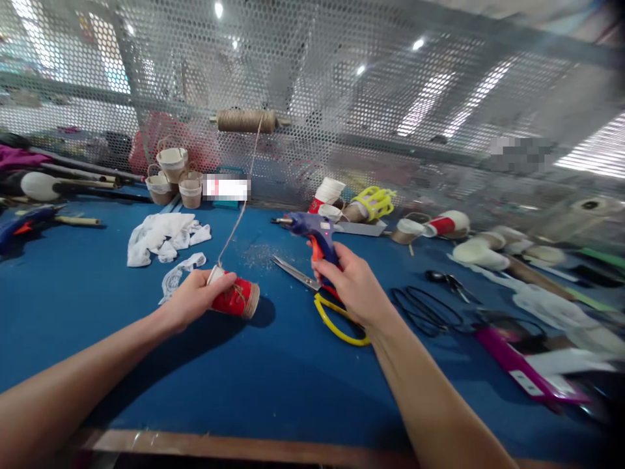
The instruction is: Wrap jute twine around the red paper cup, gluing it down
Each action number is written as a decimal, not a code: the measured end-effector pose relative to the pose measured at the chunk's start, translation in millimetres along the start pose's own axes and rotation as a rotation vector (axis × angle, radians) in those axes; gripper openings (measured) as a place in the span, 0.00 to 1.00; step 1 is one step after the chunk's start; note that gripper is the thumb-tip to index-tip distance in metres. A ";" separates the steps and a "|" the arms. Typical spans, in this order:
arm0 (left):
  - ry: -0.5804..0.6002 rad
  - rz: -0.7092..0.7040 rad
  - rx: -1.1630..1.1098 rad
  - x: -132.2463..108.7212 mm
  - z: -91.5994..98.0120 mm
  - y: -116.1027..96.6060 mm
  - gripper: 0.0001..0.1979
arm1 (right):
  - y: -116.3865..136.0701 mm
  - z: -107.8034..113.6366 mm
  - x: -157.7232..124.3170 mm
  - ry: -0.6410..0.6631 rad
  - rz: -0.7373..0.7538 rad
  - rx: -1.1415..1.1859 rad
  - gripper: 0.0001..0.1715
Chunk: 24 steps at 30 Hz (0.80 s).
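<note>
My left hand [193, 296] is closed around a paper cup [237, 298] wrapped in red, with twine wound at its base and a twine bow on its side. The cup lies tilted on its side, its white rim towards the left. From the rim a strand of twine [244, 202] runs up to a spool [247, 121] on a rod. In my right hand [349, 280] is a blue glue gun [312, 225] with an orange trigger, its nozzle pointing left. Below it, yellow-handled scissors [336, 319] rest partly open on the blue table.
White lace pieces [163, 238] lie at the left, behind my left hand. Small wrapped buckets [173, 166] are stacked at the back. Another glue gun [27, 225] is at the far left. On the right are a black cable [427, 312] and a purple power strip [527, 368]. Perforated mesh [322, 78] stands behind.
</note>
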<state>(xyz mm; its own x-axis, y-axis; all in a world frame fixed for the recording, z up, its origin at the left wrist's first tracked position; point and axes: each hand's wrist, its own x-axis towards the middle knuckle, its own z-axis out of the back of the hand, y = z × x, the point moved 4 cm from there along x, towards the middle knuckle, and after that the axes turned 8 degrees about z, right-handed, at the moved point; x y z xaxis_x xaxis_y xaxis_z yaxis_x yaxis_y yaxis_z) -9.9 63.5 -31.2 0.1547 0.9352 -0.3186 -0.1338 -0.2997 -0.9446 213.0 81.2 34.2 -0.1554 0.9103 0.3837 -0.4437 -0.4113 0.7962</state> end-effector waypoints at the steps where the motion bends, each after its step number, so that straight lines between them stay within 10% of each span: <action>1: -0.004 -0.014 0.007 1.6 0.7 -1.0 0.20 | 1.5 0.3 -0.4 -0.038 0.039 -0.088 0.07; 9: -0.002 -0.075 0.025 13.5 7.2 -3.8 0.20 | 0.7 -8.4 -6.0 -0.100 0.053 -0.233 0.09; 16: -0.372 -0.226 0.616 6.7 30.7 -25.5 0.19 | 3.3 -17.0 -14.0 -0.152 0.097 -0.287 0.11; 22: -0.636 -0.448 0.645 -34.4 39.8 -61.4 0.12 | 3.2 -21.1 -17.4 -0.152 0.154 -0.288 0.14; 24: -0.500 -0.503 0.483 -53.5 19.9 -68.3 0.11 | 1.8 -22.7 -18.7 -0.170 0.152 -0.331 0.13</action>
<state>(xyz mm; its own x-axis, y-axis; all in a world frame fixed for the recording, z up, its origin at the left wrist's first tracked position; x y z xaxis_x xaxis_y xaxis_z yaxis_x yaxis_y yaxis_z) -28.6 37.7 51.9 -0.1271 0.9427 0.3085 -0.5851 0.1799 -0.7908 195.0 64.5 17.8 -0.1050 0.8083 0.5794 -0.6915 -0.4781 0.5416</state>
